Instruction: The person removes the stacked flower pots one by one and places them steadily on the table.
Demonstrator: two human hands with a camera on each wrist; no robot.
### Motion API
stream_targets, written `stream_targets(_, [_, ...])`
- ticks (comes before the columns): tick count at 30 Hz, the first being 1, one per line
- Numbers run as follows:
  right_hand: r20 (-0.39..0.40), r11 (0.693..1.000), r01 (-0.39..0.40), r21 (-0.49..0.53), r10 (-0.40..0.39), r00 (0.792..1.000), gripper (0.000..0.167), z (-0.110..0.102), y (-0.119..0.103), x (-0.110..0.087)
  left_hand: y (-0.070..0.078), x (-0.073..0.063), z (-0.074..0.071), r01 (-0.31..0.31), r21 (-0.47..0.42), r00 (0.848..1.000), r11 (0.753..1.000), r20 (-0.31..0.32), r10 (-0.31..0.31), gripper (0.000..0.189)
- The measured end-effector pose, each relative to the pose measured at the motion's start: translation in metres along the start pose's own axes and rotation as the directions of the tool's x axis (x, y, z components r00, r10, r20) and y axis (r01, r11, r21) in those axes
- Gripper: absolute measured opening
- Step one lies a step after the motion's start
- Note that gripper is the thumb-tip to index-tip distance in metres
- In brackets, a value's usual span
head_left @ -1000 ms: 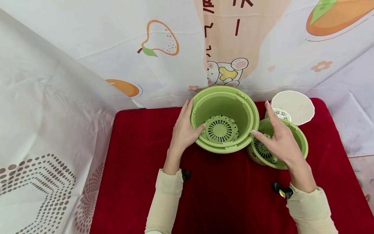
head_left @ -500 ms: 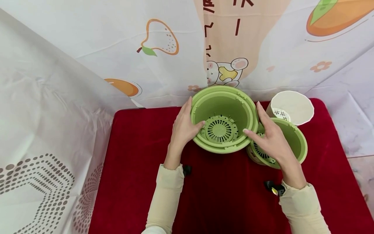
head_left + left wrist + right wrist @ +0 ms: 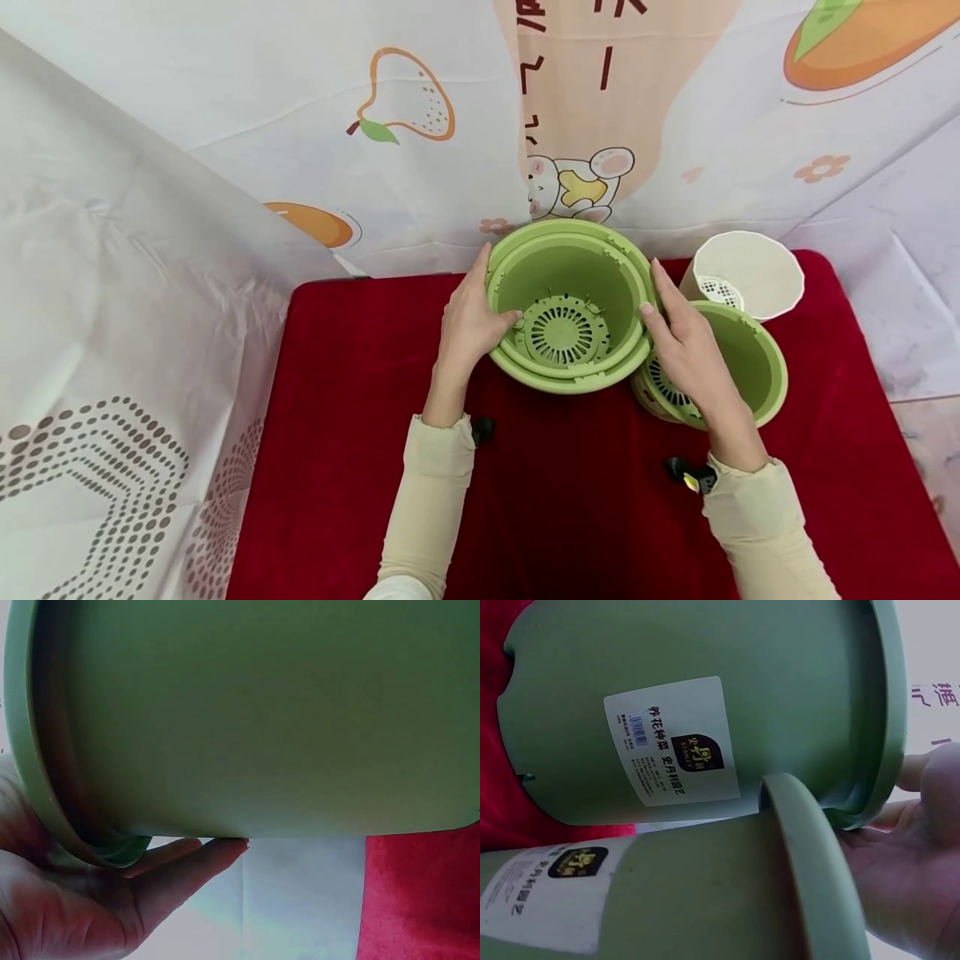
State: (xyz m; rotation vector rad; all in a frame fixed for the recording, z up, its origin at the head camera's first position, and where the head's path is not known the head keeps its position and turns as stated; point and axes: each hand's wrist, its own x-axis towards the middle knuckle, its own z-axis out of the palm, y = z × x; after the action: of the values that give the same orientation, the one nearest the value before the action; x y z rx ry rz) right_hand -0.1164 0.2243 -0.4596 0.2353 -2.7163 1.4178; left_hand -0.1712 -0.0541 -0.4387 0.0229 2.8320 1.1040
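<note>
Pots (image 3: pixel 564 340), two green ones nested together, stand near the far edge of a red-covered bench (image 3: pixel 360 417), before a printed backdrop (image 3: pixel 450 167). At left, the left hand (image 3: pixel 471 321) pinches the rim, its thumb hooked over to the inside and its fingers lying along the outer wall, as the left wrist camera shows.

At center, the pots keep their place. Their mouth faces up, tipped slightly toward the viewer, with the slotted base at the bottom; the long axis, taken from mouth to base, runs close to vertical. Whether that base rests on the bench cannot be told.

To the right comes the change: the right hand (image 3: pixel 690 346), spread and out over the neighboring pot a second ago, now pinches the near side of the rim, thumb on top and fingers beneath the lip. The pots now appear secured from both sides, a balanced hold for handling them as one. The right wrist camera catches a white label (image 3: pixel 667 742) on the outer wall.

Farther right, a third pot (image 3: pixel 750 358), also green, stands just beside the pair, with a white pot (image 3: pixel 757 271) behind it.
</note>
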Motion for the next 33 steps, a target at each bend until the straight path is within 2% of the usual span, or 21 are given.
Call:
stream_targets(8, [0.006, 1.0, 0.011, -0.029, -0.011, 1.0, 0.069, 0.003, 0.0011, 0.0007, 0.0015, -0.0005, -0.0005, 0.025, -0.004, 1.0, 1.0, 0.017, -0.025, 0.115])
stream_targets(17, [0.011, 1.0, 0.02, 0.022, -0.02, 1.0, 0.054, 0.0032, 0.0064, -0.0009, 0.0027, -0.0006, -0.0001, 0.027, 0.013, 0.999, 1.0, 0.02, -0.027, 0.107])
stream_targets(27, [-0.013, 0.998, 0.026, 0.058, -0.025, 1.0, 0.052, 0.0048, 0.0069, -0.0015, 0.004, -0.0008, 0.0009, 0.031, 0.021, 0.999, 0.999, 0.017, -0.032, 0.105])
stream_targets(33, [-0.025, 0.999, 0.02, 0.046, -0.019, 1.0, 0.052, 0.0044, 0.005, -0.0009, 0.0043, -0.0017, -0.0007, 0.008, 0.021, 0.999, 1.0, 0.043, -0.009, 0.098])
